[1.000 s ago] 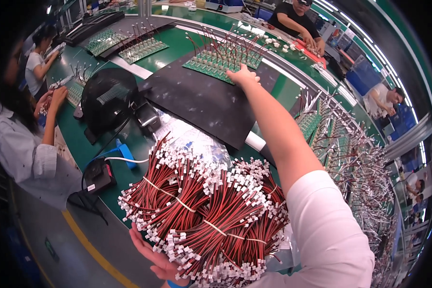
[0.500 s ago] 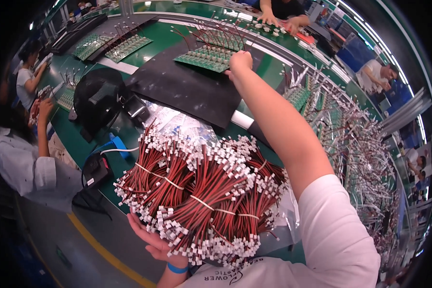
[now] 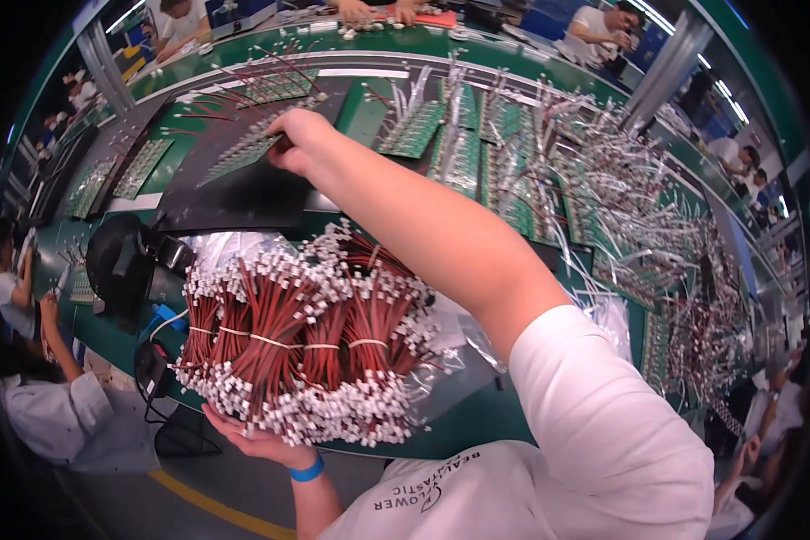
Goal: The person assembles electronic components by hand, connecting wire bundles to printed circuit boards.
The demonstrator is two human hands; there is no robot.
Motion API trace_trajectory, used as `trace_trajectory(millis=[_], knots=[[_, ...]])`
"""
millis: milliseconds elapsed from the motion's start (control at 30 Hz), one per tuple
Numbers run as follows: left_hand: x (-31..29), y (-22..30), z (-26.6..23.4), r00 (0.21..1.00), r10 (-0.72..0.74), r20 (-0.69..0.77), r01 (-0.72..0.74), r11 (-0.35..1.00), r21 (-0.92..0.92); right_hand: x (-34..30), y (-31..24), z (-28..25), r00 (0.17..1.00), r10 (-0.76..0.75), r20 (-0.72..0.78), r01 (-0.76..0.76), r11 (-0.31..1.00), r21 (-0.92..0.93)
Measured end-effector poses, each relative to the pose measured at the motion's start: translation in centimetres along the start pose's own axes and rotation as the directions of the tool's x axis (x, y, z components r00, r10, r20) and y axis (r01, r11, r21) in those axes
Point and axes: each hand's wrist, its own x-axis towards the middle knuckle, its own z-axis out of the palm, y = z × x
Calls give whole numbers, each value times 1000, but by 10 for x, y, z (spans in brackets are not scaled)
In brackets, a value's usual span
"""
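Observation:
My left hand (image 3: 263, 443) is under several bundles of red-and-black wires (image 3: 274, 346) with white connectors, bound by pale bands. Its fingers curve up along the near side, and most of the palm is hidden. My right arm reaches forward across them. At its end my right hand (image 3: 299, 142) is closed on the right edge of a green circuit board panel (image 3: 241, 158) that carries small parts and upright wires. The panel is slightly smeared and tilted above a black mat (image 3: 234, 205). Another wired panel (image 3: 279, 86) lies just behind it.
To the right, many panels (image 3: 459, 148) stand with silver-grey and dark wires. More panels (image 3: 142, 169) lie at the left. A black round-backed device (image 3: 117, 270) stands by the bundles, above clear plastic bags (image 3: 234, 247). Co-workers sit at the left and across the bench.
The view has turned rightward, so the bench appears farther left. My right hand has tilted the panel and moved it over the mat. My left hand still supports the wire bundles.

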Motion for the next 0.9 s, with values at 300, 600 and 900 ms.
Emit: trace_trajectory(millis=[300, 600, 900], knots=[[1, -1, -8, 995, 24, -101, -25, 1000, -8, -296, -132, -60, 965, -114, 237, 144, 983, -113], [-89, 132, 46, 945, 262, 194, -153, 882, -445, -474, -183, -206, 924, -183, 336, 266, 938, -221], [-173, 132, 89, -85, 28, 996, 982, 174, 79, -509, -107, -277, 991, -76, 109, 89, 989, -115]])
